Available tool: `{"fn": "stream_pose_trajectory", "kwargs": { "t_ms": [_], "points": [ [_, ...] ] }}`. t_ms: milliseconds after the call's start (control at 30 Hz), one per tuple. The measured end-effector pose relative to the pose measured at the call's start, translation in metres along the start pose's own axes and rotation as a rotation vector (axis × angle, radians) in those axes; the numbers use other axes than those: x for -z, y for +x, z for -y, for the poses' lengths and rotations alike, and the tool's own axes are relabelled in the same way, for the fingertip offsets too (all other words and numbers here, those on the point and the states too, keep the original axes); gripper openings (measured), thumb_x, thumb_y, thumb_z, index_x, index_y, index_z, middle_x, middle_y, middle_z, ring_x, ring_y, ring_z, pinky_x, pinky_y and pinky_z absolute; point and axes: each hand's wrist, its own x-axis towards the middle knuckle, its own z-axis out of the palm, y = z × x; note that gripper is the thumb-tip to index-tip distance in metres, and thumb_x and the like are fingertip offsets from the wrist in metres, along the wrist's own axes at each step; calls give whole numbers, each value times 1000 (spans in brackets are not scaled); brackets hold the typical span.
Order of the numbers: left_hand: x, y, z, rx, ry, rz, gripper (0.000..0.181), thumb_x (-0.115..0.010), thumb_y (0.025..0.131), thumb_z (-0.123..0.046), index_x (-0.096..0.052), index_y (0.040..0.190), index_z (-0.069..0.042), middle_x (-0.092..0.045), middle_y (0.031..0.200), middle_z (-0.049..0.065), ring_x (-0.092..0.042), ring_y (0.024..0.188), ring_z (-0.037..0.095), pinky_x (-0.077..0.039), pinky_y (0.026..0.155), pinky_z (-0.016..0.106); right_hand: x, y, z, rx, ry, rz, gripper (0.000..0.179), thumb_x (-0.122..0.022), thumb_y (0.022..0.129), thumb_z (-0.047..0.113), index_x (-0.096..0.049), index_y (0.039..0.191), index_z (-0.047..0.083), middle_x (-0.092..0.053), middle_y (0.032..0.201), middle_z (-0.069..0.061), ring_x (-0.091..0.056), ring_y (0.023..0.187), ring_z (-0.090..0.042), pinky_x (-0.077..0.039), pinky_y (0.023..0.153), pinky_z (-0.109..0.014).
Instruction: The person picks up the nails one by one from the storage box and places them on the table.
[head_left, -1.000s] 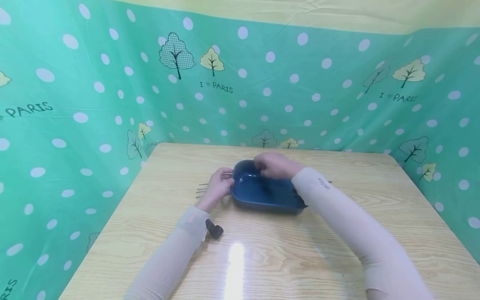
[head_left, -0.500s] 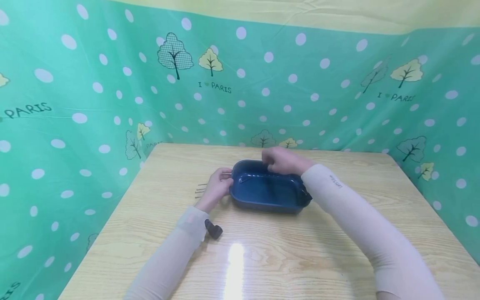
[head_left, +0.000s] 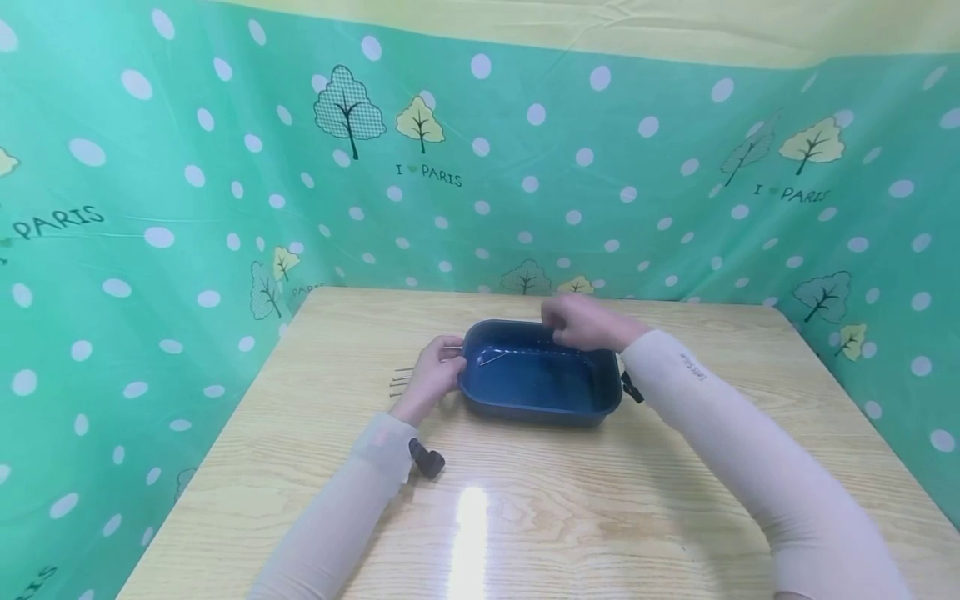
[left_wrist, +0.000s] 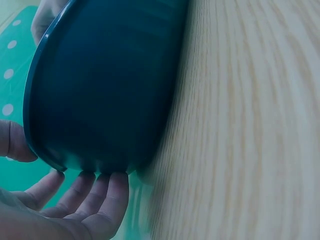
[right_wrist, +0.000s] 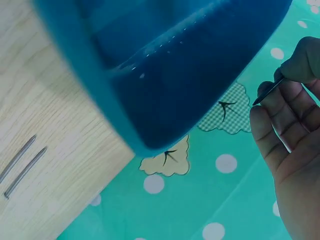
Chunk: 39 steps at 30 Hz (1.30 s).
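Note:
A dark blue rectangular container [head_left: 536,412] sits on the wooden table. My left hand [head_left: 433,377] holds its left end; in the left wrist view the fingers [left_wrist: 112,200] touch the outer wall and the thumb lies by the rim. Over the far right rim is my right hand [head_left: 585,321], pinching a nail [right_wrist: 268,91] between thumb and fingers. A thin nail [head_left: 493,359] lies inside the container near its left end. Several nails [head_left: 401,383] lie on the table left of my left hand. In the right wrist view, two nails [right_wrist: 25,170] rest on the wood beside the container.
The light wooden table [head_left: 540,517] extends around the container. A green polka-dot curtain [head_left: 480,167] hangs behind and at both sides. Each wrist wears a black camera piece, such as the left camera mount [head_left: 427,458].
My right hand has moved rightward along the container's far rim, uncovering more of its inside. The left hand and the container have hardly moved.

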Motion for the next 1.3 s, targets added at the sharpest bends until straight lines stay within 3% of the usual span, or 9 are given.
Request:
{"fn": "stream_pose_trajectory", "kwargs": {
  "t_ms": [333, 667, 1300],
  "points": [
    [-2, 4, 7, -14, 9, -48, 40, -51, 89, -1, -47, 129, -2, -52, 124, 23, -59, 105, 36, -58, 76, 36, 2, -17, -13, -49, 3, 1, 21, -65, 79, 3, -63, 99, 8, -61, 87, -2, -57, 80, -19, -53, 73, -35],
    [-1, 2, 5, -18, 6, -38, 41, -51, 90, -1, -47, 131, 0, -51, 126, 25, -57, 109, 40, -57, 80, 40, 4, -35, -23, -74, 8, -11, 22, -66, 79, 3, -64, 100, 8, -60, 85, 0, -57, 78, -18, -53, 72, -35],
    [-2, 4, 5, -15, 10, -40, 41, -51, 90, -1, -47, 130, -1, -51, 126, 25, -57, 108, 39, -58, 79, 38, -2, -61, -49, -108, -67, -35, 19, -67, 76, 5, -65, 95, 11, -59, 81, 2, -55, 76, -17, -51, 69, -35]
  ]
}}
